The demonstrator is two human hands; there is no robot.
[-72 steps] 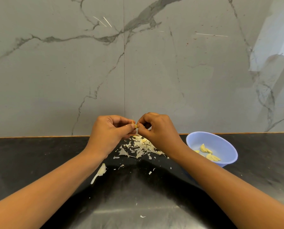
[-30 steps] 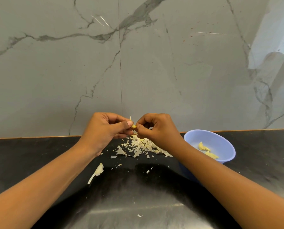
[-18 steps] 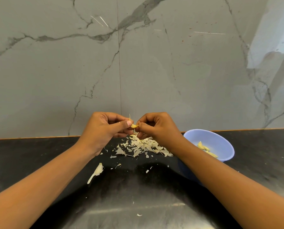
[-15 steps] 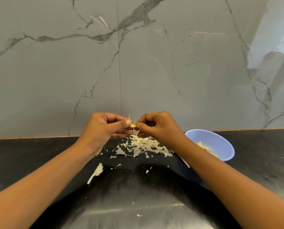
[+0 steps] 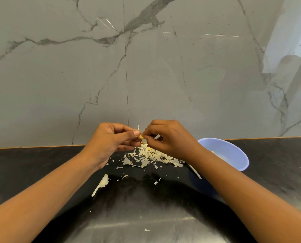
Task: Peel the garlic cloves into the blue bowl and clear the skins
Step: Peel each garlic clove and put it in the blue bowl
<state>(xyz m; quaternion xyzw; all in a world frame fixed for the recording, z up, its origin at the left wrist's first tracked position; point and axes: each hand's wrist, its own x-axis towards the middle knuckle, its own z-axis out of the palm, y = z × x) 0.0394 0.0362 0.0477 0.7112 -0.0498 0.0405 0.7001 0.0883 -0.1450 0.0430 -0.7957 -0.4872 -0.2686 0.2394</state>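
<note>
Left hand [image 5: 111,142] raised above the dark surface [image 5: 41,165], fingers curled in, thumb and forefinger pinched on one end of a small garlic clove [image 5: 141,136]. Right hand [image 5: 170,139] opposite, likewise curled, fingertips [image 5: 147,137] closed on the other end of the same clove; thin wisp of skin sticking up between the two hands. Both hands held close together, nearly touching, in front of the grey marbled wall [image 5: 163,76].

Directly beneath the hands, lying on the surface: pile of skins [image 5: 151,156], pale and papery, spreading out toward the right forearm. Nearer the camera, a longer pale scrap with a stalk [image 5: 102,183], apart from the pile on the left side. Scattered small flakes between them, plus one lone flake [image 5: 147,230] close to the near edge of view. Thin pale sliver [image 5: 195,171] just beside the right forearm, partly hidden by it.

Blue bowl [image 5: 233,153] standing on the surface to the right of the pile, near the wall, its left side covered by the right wrist and forearm. Inside, only a trace of pale yellow peeled garlic [image 5: 213,153] visible past the arm; number of pieces not discernible. Both forearms bare, reaching in from the lower corners.
</note>
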